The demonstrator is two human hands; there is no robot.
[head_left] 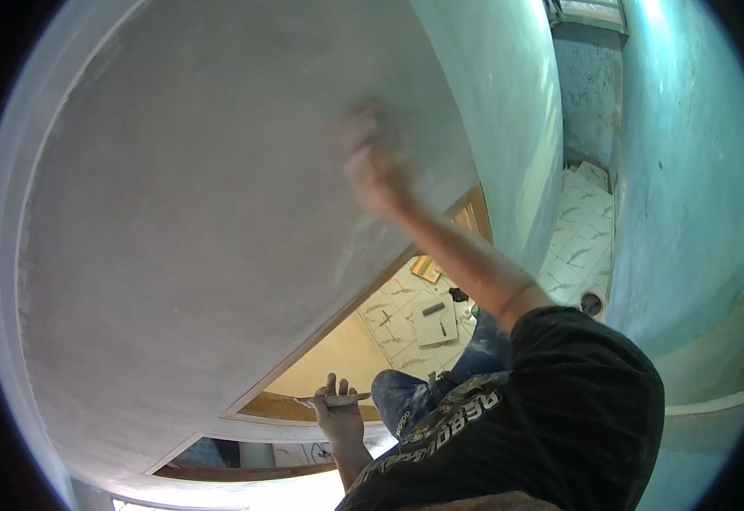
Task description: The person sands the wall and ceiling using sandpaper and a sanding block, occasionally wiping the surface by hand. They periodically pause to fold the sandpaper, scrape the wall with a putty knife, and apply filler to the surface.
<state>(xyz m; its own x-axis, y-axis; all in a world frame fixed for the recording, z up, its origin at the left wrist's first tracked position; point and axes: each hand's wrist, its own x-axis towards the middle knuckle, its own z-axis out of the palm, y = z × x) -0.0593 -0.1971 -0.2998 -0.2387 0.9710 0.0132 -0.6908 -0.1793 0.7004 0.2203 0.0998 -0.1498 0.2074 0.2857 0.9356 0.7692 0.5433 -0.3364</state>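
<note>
My right hand [376, 162] is raised against the grey plastered surface [210, 170] and smeared by motion; its fingers and anything in them cannot be made out. Low in the view, my left hand [338, 413] is turned palm up, with a thin, flat, dusty tool [333, 399] lying across it. The fingers curl up around the tool, and some of them stand upright. A wooden frame edge [321, 328] borders the grey surface below my right arm.
On the tiled floor [397, 294] below lies a light board [436, 330] with dark-handled tools on it. A yellow piece [425, 269] lies near it. Green-blue walls [687, 213] rise at the right beside a narrow tiled passage [578, 234] with a round container [591, 302].
</note>
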